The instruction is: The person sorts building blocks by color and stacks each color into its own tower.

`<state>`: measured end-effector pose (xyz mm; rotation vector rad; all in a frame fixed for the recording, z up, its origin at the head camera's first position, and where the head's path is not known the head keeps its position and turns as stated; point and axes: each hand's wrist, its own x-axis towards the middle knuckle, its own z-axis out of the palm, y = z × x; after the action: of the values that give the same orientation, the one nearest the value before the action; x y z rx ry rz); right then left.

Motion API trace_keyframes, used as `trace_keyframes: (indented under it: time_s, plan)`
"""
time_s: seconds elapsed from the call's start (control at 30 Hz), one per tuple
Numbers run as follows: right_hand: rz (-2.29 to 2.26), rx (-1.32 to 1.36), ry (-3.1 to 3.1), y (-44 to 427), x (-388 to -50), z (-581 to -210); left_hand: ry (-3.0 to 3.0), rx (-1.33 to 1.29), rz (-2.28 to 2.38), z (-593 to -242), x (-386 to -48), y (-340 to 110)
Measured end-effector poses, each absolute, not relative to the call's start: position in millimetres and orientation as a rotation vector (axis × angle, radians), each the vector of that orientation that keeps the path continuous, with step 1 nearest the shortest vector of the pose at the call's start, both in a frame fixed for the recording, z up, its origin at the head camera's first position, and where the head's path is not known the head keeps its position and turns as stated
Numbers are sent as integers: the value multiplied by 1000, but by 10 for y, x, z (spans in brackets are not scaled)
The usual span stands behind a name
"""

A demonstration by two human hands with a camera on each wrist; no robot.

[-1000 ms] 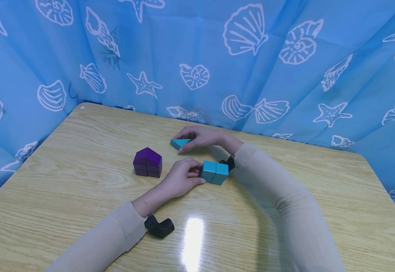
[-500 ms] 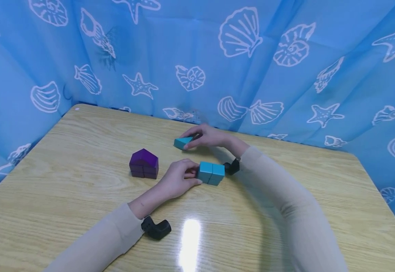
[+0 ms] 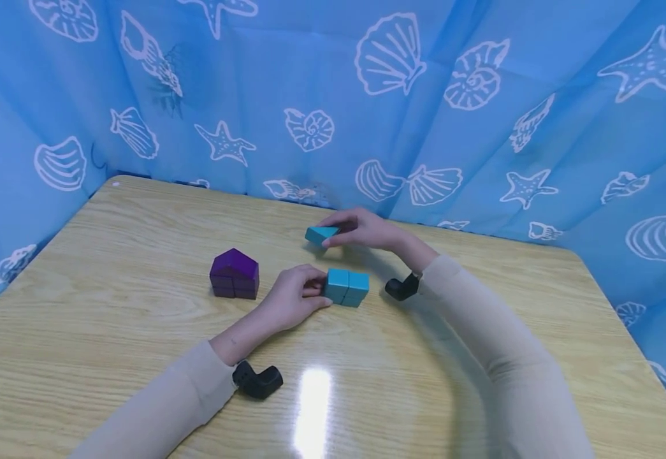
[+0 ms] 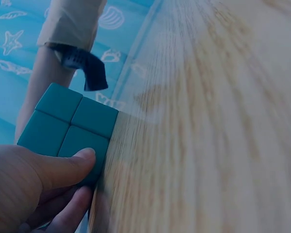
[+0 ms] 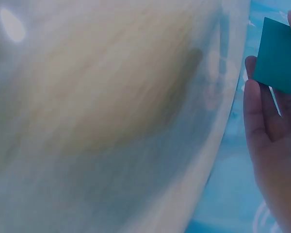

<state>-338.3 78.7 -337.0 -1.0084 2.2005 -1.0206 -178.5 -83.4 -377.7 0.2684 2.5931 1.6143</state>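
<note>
My left hand [image 3: 289, 296] holds a small turquoise stack of blocks [image 3: 338, 280] on the table from its left side. In the left wrist view, the thumb lies across one lower block of the stack [image 4: 75, 111], and seams split the face into several blocks. Beyond the stack, my right hand [image 3: 369, 231] pinches a turquoise triangular block [image 3: 319, 236] between thumb and fingers, seemingly just off the table. The right wrist view shows a flat rectangular face of this triangular block [image 5: 277, 58] at the fingertips.
Left of my left hand stands a purple house-shaped group of blocks [image 3: 234, 280] with a peaked top. The wooden table [image 3: 137, 242] ends at a blue curtain [image 3: 321, 76] with white shell prints. A black wrist camera [image 3: 258, 380] sits on the left sleeve.
Relative to the stack, my right hand has carried the triangular block to the right and turned it slightly. My left hand keeps its hold on the stack. The head view has shifted rightward.
</note>
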Motion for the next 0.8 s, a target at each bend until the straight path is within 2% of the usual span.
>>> trace_keyframes:
  time_s: [0.43, 0.8]
  plan:
    - [-1071, -849, 2282, 1054, -3154, -3279, 2583, 252, 1602, -3794, -1791, -837]
    - [-1299, -761, 2279, 1222, -2889, -3169, 2589, 273, 1600, -3800, -1781, -832]
